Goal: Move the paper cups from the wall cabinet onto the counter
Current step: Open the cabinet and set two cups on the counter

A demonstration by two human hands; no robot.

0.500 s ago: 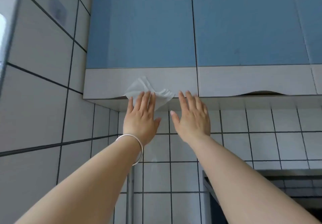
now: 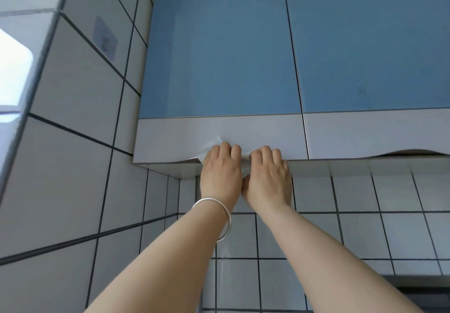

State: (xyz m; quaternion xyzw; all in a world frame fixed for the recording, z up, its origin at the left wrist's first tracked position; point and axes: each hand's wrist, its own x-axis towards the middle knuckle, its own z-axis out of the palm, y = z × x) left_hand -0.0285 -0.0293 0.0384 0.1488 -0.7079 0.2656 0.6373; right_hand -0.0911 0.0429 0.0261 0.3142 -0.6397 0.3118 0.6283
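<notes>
The wall cabinet has a closed blue left door (image 2: 219, 51) with a pale grey lower band. My left hand (image 2: 220, 169), with a silver bangle on its wrist, hooks its curled fingers over the bottom edge of that door. A white tissue (image 2: 207, 148) is pinched between the fingers and the door edge. My right hand (image 2: 267, 173) sits just beside it, fingers also curled over the same bottom edge. The two hands touch at the thumbs. No paper cups are visible; the cabinet's inside is hidden behind the door.
A second closed blue door (image 2: 372, 44) sits to the right. White tiled walls (image 2: 73, 122) close in on the left and behind, below the cabinet. A dark metal appliance edge (image 2: 423, 286) shows at the lower right.
Both hands went from flat and spread below the cabinet to curled over the left door's bottom edge, closer together. The view has tilted upward and nearer to the cabinet.
</notes>
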